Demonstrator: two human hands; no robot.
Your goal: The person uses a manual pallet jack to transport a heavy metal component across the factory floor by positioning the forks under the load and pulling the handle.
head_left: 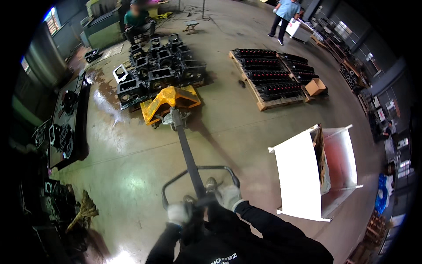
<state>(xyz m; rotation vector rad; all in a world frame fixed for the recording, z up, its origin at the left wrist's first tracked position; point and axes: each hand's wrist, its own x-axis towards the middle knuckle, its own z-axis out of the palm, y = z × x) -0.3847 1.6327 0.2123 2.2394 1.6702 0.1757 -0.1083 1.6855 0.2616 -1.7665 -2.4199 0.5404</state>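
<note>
White fabric covers both hands: we find the left hand (178, 214) and the right hand (229, 196) set on opposite ends of a black, tubular loop handle (231, 172). The fingers appear wrapped round the tube, though blur hides the individual joints. We judge the spread grip to favour even steering.

From the loop, a straight dark-grey metal shaft (187, 152) leans away from the body to a scuffed yellow steel pallet truck (171, 94), which stands directly ahead of the wearer. It sits against rows of black, box-shaped metal castings (161, 75) with round openings. The forks are hidden; we cannot confirm how far they reach beneath the load. The castings are packed closely, presumably so that they travel as one unit.

Right of the truck, a pale wooden pallet (263, 105) bears long black parts with red spots, laid parallel, in our view for stability. An open brown cardboard box (314, 86) rests at its near right corner. Nearer the wearer, we note a white-sided, open-topped bin (299, 176), well apart from the right hand.
</note>
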